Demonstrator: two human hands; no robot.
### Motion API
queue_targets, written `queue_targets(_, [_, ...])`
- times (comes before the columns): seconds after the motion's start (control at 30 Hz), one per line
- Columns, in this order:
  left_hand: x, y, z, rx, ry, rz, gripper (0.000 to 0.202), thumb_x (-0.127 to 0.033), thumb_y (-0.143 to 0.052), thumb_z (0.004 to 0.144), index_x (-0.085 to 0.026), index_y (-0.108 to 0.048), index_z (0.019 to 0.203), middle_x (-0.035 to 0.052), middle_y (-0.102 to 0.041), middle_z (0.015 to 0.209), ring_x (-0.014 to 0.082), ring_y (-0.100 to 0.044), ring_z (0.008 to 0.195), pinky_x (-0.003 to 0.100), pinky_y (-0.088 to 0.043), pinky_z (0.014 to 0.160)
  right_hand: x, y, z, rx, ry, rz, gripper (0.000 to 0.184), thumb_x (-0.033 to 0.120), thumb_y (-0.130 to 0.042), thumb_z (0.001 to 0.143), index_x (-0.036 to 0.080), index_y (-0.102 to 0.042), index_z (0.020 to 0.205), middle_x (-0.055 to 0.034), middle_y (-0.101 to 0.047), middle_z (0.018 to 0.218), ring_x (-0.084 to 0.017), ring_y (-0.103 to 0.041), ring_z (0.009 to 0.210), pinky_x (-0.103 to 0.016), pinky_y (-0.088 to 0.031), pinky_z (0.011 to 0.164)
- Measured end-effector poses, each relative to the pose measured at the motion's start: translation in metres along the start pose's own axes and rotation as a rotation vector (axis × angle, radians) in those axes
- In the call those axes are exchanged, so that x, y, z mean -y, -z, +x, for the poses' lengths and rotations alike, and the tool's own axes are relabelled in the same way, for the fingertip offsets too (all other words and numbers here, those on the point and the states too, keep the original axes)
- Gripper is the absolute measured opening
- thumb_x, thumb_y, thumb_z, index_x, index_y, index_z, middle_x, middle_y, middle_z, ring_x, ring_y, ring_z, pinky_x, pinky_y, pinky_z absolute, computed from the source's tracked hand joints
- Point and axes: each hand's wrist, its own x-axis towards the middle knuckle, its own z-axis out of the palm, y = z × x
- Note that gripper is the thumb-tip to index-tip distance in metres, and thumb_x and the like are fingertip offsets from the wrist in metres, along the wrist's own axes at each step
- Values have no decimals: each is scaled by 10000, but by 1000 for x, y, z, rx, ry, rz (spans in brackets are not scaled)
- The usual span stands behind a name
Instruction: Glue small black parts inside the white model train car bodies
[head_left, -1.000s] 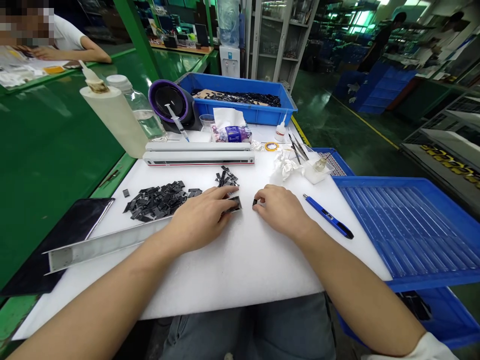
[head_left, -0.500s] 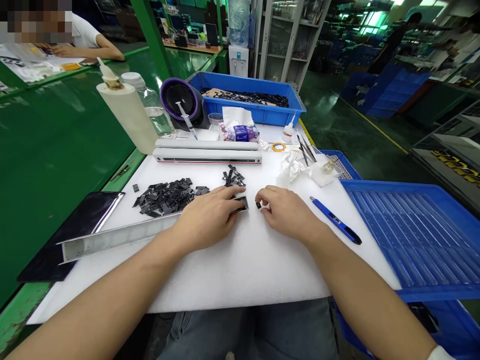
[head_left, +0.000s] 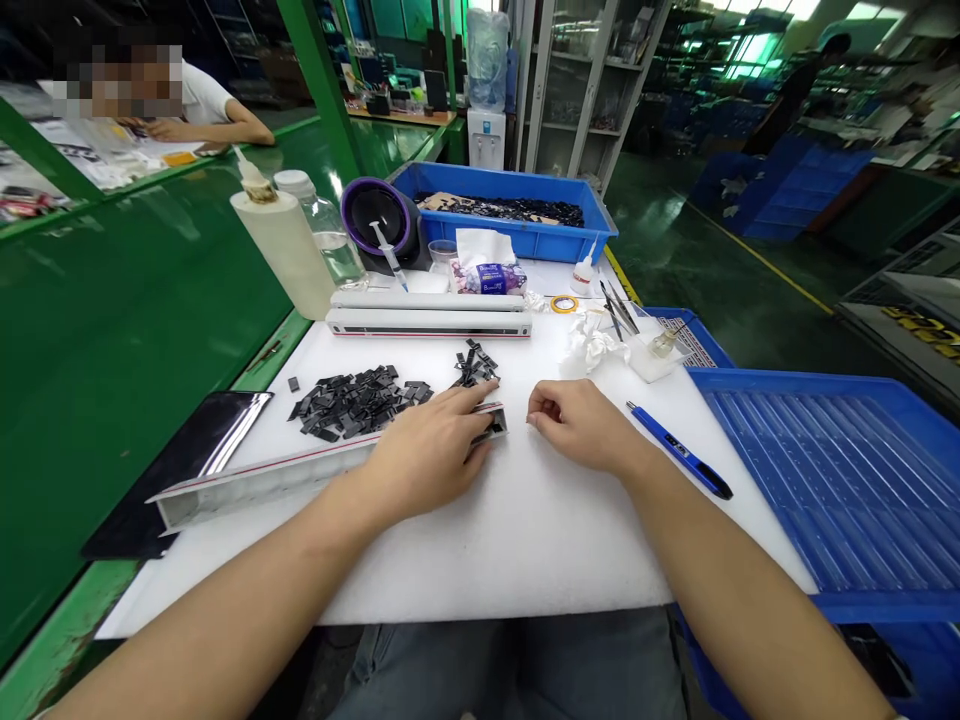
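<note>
My left hand (head_left: 435,445) is closed over the right part of a long white channel (head_left: 262,473), with the index finger stretched past its edge towards a small pile of black pieces (head_left: 475,364). The channel lies slanted across the white work surface, its hollow side towards me and a red line along its upper edge. To the right, just apart from the channel's end, my right hand (head_left: 576,420) is curled with thumb and fingertips together. Whatever those fingertips hold is hidden. Behind the channel spreads a larger heap of small black rectangular pieces (head_left: 356,402).
Two more white profiles (head_left: 431,322) lie behind the heaps. A blue pen-like tool (head_left: 679,450) rests at the right, beside a blue ribbed tray (head_left: 832,480). Farther back stand a tissue pack (head_left: 490,278), a glue bottle (head_left: 583,272) and a blue bin (head_left: 517,240).
The black piece seen at my right fingertips is now out of sight, and those fingers have curled in. The channel has tilted, showing its red line. The whole view has shifted slightly.
</note>
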Motion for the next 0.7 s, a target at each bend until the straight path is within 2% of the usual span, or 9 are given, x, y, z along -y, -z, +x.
queue_targets(0.07, [-5, -1, -3, -11, -27, 55, 299, -209, -447, 913, -146, -699, 1061, 106, -435, 1528, 294, -588, 1220, 436, -586, 888, -3, 3, -1, -185, 64, 125, 79, 139, -585, 791, 187, -606, 732, 36, -593, 629, -106, -528, 583, -235, -391, 562])
queue_targets(0.17, [-17, -4, -6, -62, -142, 134, 299, -126, -462, 888, -87, -704, 1059, 176, -483, 1478, 276, -586, 1230, 396, -524, 1014, -8, 13, -4, -577, 168, 307, 70, 201, -595, 815, 190, -591, 747, 28, -578, 662, -113, -543, 595, -244, -443, 575])
queue_targets(0.27, [-39, -6, -3, -139, -241, 199, 308, -101, -471, 872, -63, -701, 1075, 191, -487, 1471, 272, -564, 1262, 372, -475, 1074, -19, 27, -4, -985, 159, 385, 84, 268, -608, 818, 194, -592, 782, 21, -584, 691, -123, -555, 595, -262, -471, 571])
queue_targets(0.33, [-59, -8, 8, -177, -282, 240, 332, -109, -458, 881, -39, -686, 1113, 211, -471, 1476, 292, -557, 1268, 386, -478, 1062, -27, 37, -3, -1167, 120, 444, 113, 301, -612, 807, 197, -572, 792, 27, -572, 669, -122, -544, 565, -264, -467, 543])
queue_targets(0.43, [-93, -16, 36, -171, -314, 263, 364, -146, -419, 928, -14, -668, 1158, 242, -469, 1465, 318, -563, 1256, 410, -496, 1019, -38, 49, 0, -1272, 47, 596, 124, 308, -589, 788, 204, -521, 795, 43, -551, 626, -115, -526, 524, -245, -446, 493])
queue_targets(0.5, [-112, -23, 54, -143, -308, 247, 360, -168, -418, 943, -20, -690, 1127, 249, -481, 1453, 324, -583, 1229, 403, -515, 977, -44, 54, 2, -1283, -12, 655, 126, 302, -579, 768, 205, -506, 801, 40, -558, 638, -109, -527, 527, -231, -439, 483])
queue_targets(0.57, [-124, -28, 62, -135, -298, 234, 351, -195, -447, 941, -22, -705, 1106, 256, -491, 1440, 339, -580, 1232, 419, -508, 986, -49, 56, 2, -1264, -60, 659, 140, 307, -580, 750, 203, -504, 804, 34, -564, 653, -105, -524, 531, -228, -435, 483])
queue_targets(0.63, [-128, -26, 55, -165, -331, 218, 379, -273, -475, 948, -24, -694, 1132, 257, -482, 1448, 356, -531, 1289, 471, -469, 1044, -53, 57, 3, -1231, -103, 638, 155, 322, -580, 746, 204, -503, 808, 32, -563, 653, -109, -523, 535, -232, -435, 485])
queue_targets(0.7, [-122, -16, 31, -210, -418, 189, 439, -375, -476, 959, -43, -676, 1166, 234, -461, 1476, 349, -467, 1351, 512, -417, 1104, -54, 57, 3, -1200, -134, 620, 163, 334, -581, 747, 204, -504, 809, 30, -558, 649, -115, -525, 540, -236, -433, 483])
